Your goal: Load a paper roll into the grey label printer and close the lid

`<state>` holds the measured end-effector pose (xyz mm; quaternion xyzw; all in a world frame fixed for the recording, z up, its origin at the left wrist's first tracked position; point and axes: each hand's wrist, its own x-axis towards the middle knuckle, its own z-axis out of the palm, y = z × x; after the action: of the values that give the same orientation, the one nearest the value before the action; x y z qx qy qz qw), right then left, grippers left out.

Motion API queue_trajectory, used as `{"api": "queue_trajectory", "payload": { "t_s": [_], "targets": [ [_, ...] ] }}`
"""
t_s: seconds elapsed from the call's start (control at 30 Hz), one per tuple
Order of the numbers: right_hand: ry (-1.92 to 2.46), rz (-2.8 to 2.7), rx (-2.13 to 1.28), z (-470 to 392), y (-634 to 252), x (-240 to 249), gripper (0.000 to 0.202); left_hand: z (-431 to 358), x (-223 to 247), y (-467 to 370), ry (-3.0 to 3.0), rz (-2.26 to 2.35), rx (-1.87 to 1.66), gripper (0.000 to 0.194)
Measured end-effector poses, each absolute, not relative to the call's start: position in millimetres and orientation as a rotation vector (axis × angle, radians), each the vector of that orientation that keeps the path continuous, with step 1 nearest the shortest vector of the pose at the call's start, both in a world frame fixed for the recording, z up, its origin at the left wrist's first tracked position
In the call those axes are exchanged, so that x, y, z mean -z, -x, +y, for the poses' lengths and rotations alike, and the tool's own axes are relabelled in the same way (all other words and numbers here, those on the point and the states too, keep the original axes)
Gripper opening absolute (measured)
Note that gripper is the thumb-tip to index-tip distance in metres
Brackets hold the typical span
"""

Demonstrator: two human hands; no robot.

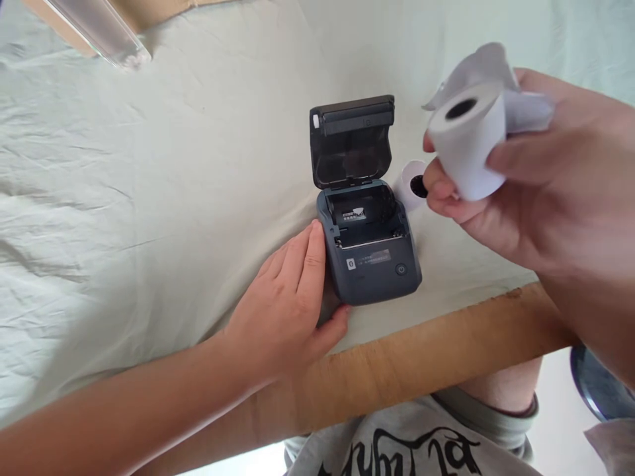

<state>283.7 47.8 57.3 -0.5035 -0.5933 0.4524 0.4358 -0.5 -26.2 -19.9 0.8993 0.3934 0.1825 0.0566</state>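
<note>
A pale, creased cloth (173, 165) covers the table; at the top left, a long clear thing (99, 30) lies by a piece of brown card (153, 13); I cannot tell what the clear thing is. The left hand (278, 311) rests on the cloth; its fingers lie close together along the left side of the printer (370, 281), and its thumb sticks out apart from them, by the near corner; this hand is spread, with the printer just at its fingertips.

The printer is dark and sits flat on the cloth; its lid (352, 152) is up and tipped back, so the hollow inside shows, with a small white label in it; a round button is on the front part, at the right.

Just beside the printer, a second roll (409, 178) sits on the cloth, partly hidden by fingers; the wood edge (421, 363) runs along the near side, above a grey shirt (377, 443).

At the right, the right hand (546, 178) is up in the air, blurry; its thumb and fingers pinch a white roll (469, 152) tight; a loose flap of paper (476, 66) curls up behind it.
</note>
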Motion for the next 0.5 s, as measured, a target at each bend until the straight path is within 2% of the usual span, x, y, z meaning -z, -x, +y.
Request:
{"api": "queue_trajectory", "payload": {
  "t_s": [0.2, 0.5],
  "targets": [
    [1.190, -2.188, -0.622, 45.4, -272.6, -59.1, 0.009, -26.1, 21.7, 1.7, -2.719, 1.183, -0.558, 0.103],
    [1.177, -2.559, -0.367, 65.0, -265.0, -55.5, 0.020, -26.3, 20.6, 1.3, -2.724, 1.181, -0.573, 0.099]
  ]
}}
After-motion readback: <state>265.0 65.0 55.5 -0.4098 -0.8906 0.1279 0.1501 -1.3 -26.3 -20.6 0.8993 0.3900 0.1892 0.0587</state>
